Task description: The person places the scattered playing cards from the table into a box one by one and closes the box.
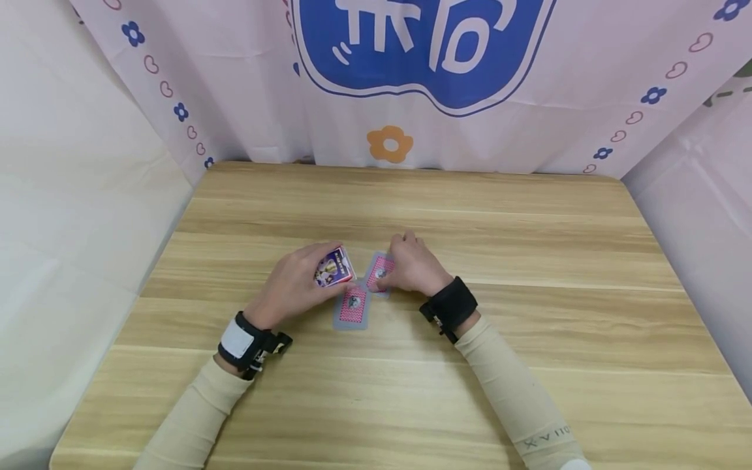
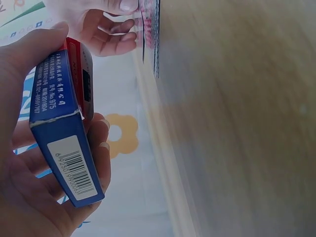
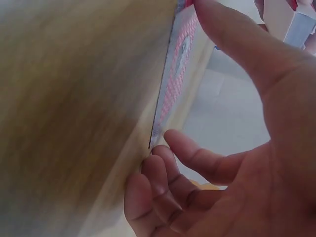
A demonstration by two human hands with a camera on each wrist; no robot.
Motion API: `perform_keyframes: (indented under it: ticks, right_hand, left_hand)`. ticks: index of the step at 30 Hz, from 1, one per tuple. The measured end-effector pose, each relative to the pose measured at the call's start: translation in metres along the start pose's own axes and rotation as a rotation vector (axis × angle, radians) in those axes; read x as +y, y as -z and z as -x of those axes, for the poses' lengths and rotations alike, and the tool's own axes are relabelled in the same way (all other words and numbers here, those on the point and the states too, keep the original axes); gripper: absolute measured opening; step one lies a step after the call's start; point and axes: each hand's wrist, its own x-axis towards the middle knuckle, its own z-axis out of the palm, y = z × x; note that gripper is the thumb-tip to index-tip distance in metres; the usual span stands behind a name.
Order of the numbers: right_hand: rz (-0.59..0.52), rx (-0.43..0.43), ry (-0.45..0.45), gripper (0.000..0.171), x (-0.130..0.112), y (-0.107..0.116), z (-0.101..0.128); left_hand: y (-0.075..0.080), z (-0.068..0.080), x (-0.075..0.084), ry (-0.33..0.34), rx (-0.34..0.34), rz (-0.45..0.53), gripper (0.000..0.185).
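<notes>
My left hand [image 1: 292, 285] holds a playing card box [image 1: 333, 268], thumb along one side and fingers along the other. In the left wrist view the box [image 2: 55, 121] shows blue sides, a barcode and a red part at its upper end. Red-patterned playing cards [image 1: 352, 309] with pale borders lie face down, just below the box. A second group of playing cards [image 1: 376, 269] lies at an angle beside them. My right hand [image 1: 416, 264] grips this second group, thumb at the near end and curled fingertips at the far end. How many cards are there cannot be told.
The wooden table [image 1: 517, 261] extends around both hands. A white curtain [image 1: 247, 98] with a blue emblem hangs behind its far edge, and white cloth [image 1: 70, 215] hangs at the sides. Both wrists wear black straps [image 1: 451, 307].
</notes>
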Motion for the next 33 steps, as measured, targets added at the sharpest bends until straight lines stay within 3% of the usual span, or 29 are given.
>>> perform_keyframes:
  ticks: [8, 13, 17, 19, 21, 23, 28, 33]
  right_hand:
    - [0.006, -0.024, -0.018, 0.071, 0.001, 0.002, 0.0]
    - [-0.098, -0.064, 0.011, 0.041, 0.005, 0.008, 0.0]
    - [-0.189, -0.128, 0.05, 0.027, 0.007, 0.014, 0.001]
    - [-0.218, -0.154, 0.072, 0.031, 0.007, 0.017, 0.001]
    - [-0.245, -0.158, 0.088, 0.046, 0.008, 0.019, 0.002]
    - [-0.3, -0.156, 0.097, 0.051, 0.008, 0.021, 0.002]
    - [-0.536, -0.115, 0.107, 0.028, 0.006, 0.026, 0.003]
    - [-0.76, -0.1, 0.055, 0.025, 0.0, 0.031, 0.006]
  left_hand:
    - [0.0, 0.0, 0.0, 0.004, -0.004, -0.002, 0.083]
    - [0.0, -0.001, 0.0, 0.007, -0.006, 0.006, 0.083]
    - [-0.001, -0.001, 0.0, 0.001, -0.003, 0.009, 0.083]
    - [-0.001, -0.002, 0.0, -0.003, -0.002, 0.009, 0.083]
    - [-0.001, -0.002, 0.0, -0.006, -0.001, 0.007, 0.083]
    - [-0.001, -0.002, 0.0, -0.008, 0.0, 0.005, 0.083]
    - [-0.002, -0.003, 0.0, -0.018, 0.006, 0.007, 0.082]
    - [-0.002, -0.002, 0.001, -0.03, 0.009, -0.003, 0.084]
